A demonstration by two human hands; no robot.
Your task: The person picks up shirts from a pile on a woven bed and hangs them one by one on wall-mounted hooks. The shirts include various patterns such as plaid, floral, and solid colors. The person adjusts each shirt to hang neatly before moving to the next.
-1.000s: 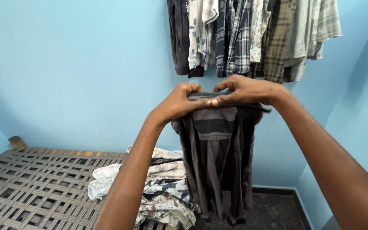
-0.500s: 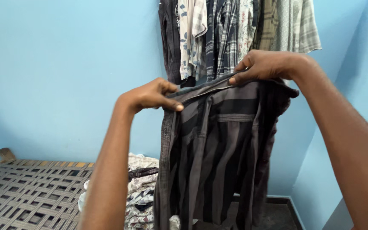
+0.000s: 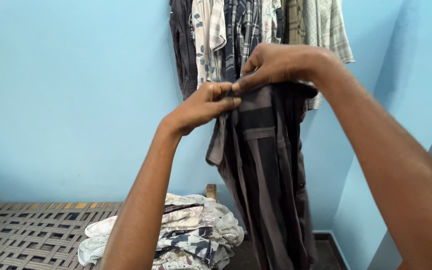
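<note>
Shirt: dark grey striped shirt (image 3: 263,165) hangs from both hands, held up in front of a light blue wall (image 3: 76,90); its top edge is bunched between the two sets of fingers and the rest drops straight down below them, past the bottom of the view.
Left hand: left hand (image 3: 201,106) is raised, fingers closed together and pinching the shirt's top edge on its left side, thumb on top and fingertips pointing toward the other hand.
Right hand: right hand (image 3: 278,62) sits just above and to the right of the left fingers, curled down with fingertips clamped on the same top edge; the two sets of fingertips almost touch.
Behind the fingers: row of hanging shirts (image 3: 256,35), plaid, floral and plain, is on the wall directly behind and above both hands.
Below the fingers: heap of patterned clothes (image 3: 191,235) lies well below the left hand, just left of the hanging shirt's lower part.
Under the heap: woven cot (image 3: 31,232) carries that heap at its right end.
</note>
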